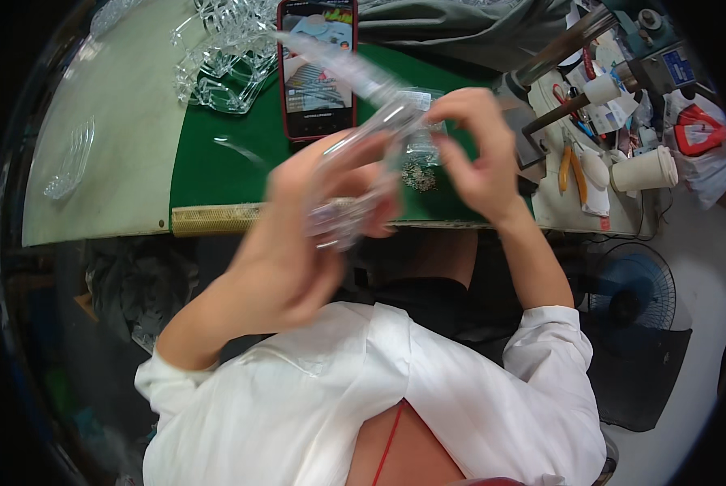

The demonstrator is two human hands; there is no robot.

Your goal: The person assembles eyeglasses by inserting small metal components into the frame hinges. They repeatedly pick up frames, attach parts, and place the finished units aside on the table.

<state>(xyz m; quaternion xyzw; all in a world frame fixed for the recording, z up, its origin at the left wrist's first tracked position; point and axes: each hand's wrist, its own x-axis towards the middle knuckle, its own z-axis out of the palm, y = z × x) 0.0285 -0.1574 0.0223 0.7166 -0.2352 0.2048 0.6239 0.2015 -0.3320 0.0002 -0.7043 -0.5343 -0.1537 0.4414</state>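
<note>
My left hand (278, 235), smeared by motion, is closed around a clear plastic piece (367, 81) with a long tapering arm pointing up and to the left. Its lower part, among my fingers, is too blurred to make out. Close to the right end of that piece, my right hand (480, 154) has its thumb and forefinger curled toward each other in a pinch. Anything between those fingertips is too small to tell. Below them a heap of tiny metallic parts (419, 176) lies on the green mat (225, 174), beside a small clear bag (424, 151).
A phone (318, 121) in a red case lies behind my hands. Clear plastic pieces (229, 77) are piled at far left, with another piece (73, 158) nearer the left edge. At right are a bench press (598, 85), orange-handled pliers (574, 172) and a paper cup (645, 170).
</note>
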